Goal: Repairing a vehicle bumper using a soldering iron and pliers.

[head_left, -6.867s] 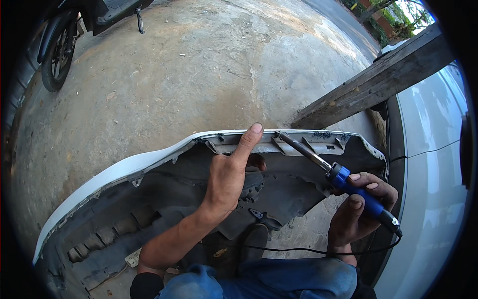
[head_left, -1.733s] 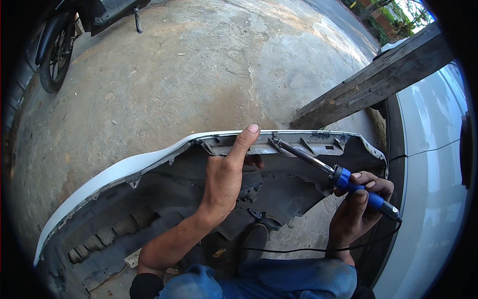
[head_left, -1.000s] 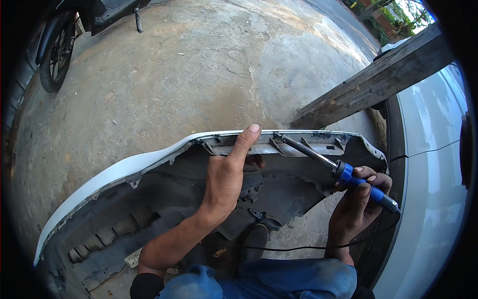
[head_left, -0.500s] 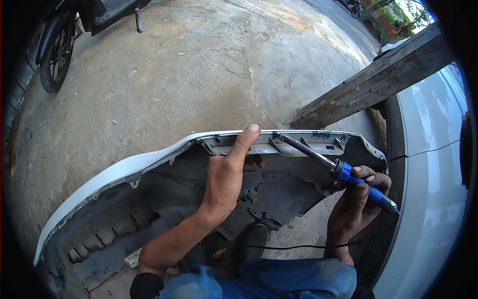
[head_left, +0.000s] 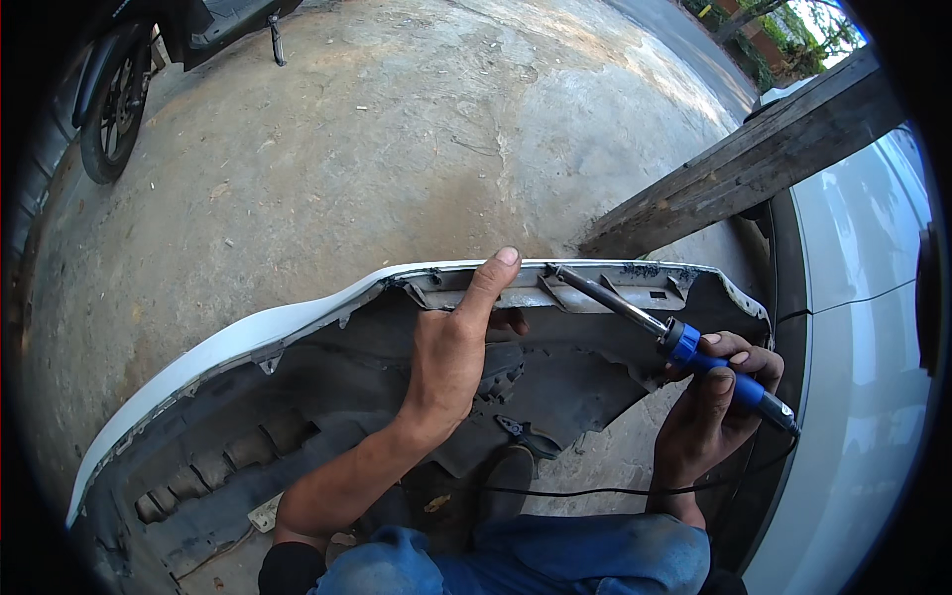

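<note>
One blue-handled soldering iron [head_left: 678,343] slants up to the inside of the white bumper [head_left: 258,332], its tip at the upper rim. The right hand [head_left: 706,421] grips the handle well back, presumably to spare the fingers from a hot shaft. The left hand [head_left: 451,362] clasps the rim nearby, thumb over the edge, probably steadying the panel. The black cable [head_left: 615,493] hangs away from the tip; pliers [head_left: 538,443] lie by a shoe [head_left: 511,474], perhaps for easy reach. Concrete floor [head_left: 397,149] spreads beyond.
</note>
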